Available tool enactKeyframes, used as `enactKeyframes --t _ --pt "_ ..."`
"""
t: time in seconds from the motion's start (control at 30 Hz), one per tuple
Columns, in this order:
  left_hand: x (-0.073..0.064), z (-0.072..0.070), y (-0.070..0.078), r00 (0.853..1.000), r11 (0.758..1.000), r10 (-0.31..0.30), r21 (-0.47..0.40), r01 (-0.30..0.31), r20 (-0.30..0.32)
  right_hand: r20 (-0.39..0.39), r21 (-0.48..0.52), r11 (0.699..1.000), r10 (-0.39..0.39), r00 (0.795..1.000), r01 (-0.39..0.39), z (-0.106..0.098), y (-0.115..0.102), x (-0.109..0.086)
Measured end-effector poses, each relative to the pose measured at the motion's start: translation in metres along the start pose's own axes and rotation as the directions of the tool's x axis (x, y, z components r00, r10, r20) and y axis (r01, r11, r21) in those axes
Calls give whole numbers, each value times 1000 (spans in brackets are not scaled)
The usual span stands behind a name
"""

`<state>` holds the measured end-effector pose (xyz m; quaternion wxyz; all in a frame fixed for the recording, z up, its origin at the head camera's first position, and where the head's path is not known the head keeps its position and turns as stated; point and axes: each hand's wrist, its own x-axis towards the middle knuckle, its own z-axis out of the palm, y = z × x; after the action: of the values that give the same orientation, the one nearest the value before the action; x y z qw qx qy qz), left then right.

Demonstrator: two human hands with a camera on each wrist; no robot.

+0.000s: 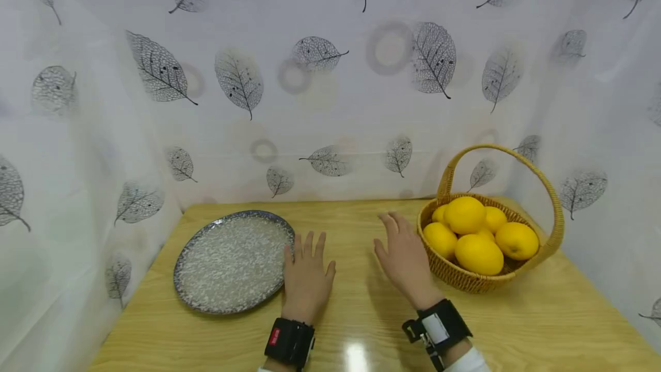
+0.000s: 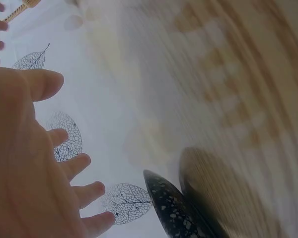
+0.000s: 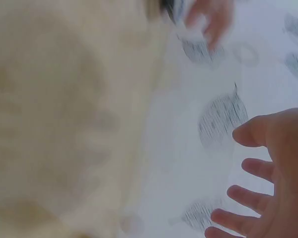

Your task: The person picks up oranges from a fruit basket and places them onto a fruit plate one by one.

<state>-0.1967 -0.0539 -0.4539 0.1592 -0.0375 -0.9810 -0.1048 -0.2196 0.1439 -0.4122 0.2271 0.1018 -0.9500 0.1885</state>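
Observation:
My left hand hovers over the table with its fingers spread, at the right rim of a speckled grey plate with a dark edge. In the left wrist view the plate's dark rim shows below the extended fingers. Fingers apart and holding nothing, my right hand is above the table, just left of a wicker basket. Several yellow lemons lie heaped in that basket under its arched handle. The right wrist view shows this hand's spread fingers against the curtain.
The light wooden table carries the plate on its left and the basket on its right. A white curtain with leaf prints hangs behind the table and along both sides. Each wrist wears a black strap.

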Motion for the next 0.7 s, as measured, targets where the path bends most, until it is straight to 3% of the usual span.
enactKeyframes --t 0.23,0.37,0.53,0.7 --pt "3 -2 -6 1000 999 -8 33 8 5 -51 -93 995 41 998 -46 -46 54 35" --pt "6 -3 -9 1000 999 -4 52 3 20 21 -127 985 123 992 -119 -66 79 40" --pt "8 -2 -14 1000 997 12 73 -13 21 130 -190 964 213 968 -187 -71 95 38" --pt "7 1 -25 999 995 40 96 -40 5 114 -171 961 238 965 -217 -71 101 37"
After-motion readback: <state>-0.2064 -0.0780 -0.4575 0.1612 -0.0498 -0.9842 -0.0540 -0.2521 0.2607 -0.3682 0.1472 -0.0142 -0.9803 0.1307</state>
